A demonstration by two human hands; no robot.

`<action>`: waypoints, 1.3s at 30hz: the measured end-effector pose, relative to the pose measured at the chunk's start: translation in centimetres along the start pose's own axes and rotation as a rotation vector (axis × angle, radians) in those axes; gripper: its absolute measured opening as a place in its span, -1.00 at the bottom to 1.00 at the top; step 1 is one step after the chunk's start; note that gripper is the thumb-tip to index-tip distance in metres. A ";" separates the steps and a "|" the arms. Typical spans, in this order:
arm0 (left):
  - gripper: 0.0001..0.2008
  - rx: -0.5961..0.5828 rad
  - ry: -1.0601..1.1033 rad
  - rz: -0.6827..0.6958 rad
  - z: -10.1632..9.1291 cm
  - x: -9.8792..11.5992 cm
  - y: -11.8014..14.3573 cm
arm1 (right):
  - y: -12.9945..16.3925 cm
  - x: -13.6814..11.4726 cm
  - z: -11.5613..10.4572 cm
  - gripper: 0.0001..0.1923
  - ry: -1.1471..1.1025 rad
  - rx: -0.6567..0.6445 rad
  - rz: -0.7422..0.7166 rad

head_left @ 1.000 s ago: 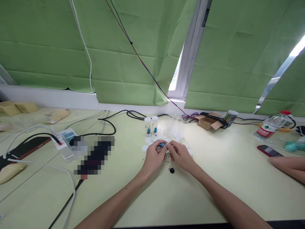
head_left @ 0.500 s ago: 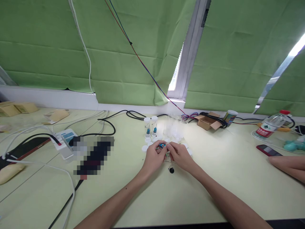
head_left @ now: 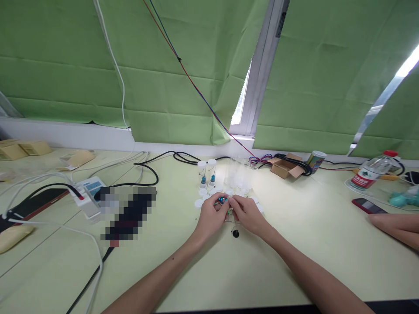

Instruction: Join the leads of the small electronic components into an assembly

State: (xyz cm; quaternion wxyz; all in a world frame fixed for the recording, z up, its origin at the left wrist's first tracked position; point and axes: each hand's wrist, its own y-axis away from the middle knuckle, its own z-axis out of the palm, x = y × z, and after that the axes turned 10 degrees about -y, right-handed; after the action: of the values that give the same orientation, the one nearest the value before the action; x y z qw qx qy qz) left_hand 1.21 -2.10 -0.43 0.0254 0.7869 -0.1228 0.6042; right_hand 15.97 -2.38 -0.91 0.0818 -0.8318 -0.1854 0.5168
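Left hand [head_left: 211, 216] and right hand [head_left: 248, 213] pinching small blue part [head_left: 223, 200] together, capped vials [head_left: 207, 172] beyond, red-labelled bottle [head_left: 371, 173] far right, writing unreadable

Looks like an office or small lab workbench set up by a window. Pale green desk [head_left: 294, 261] pushed against the sill, green blinds [head_left: 163, 65] pulled down, loose wires [head_left: 196, 87] hanging across them. A power strip [head_left: 87, 192] and cables sit toward the left edge, small clear vials [head_left: 207, 172] near the back edge, plus a cardboard box [head_left: 285, 166], a water bottle [head_left: 373, 172] and a phone [head_left: 369, 206] on the right.
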 end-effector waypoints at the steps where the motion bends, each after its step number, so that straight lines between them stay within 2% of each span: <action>1: -0.73 0.000 -0.001 0.002 0.0 0.0 0.0 | 0.0 0.0 0.0 -0.54 0.002 0.000 -0.002; 39: -0.76 0.015 -0.026 0.005 -0.1 -0.3 -0.1 | 0.0 0.0 -0.1 -0.55 0.031 -0.033 -0.015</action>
State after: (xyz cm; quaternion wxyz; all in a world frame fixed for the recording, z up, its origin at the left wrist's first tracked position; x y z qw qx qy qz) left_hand 1.09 -1.91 -0.72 0.0164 0.7945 -0.1206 0.5950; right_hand 16.08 -2.41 -0.88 0.0745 -0.8395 -0.1987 0.5002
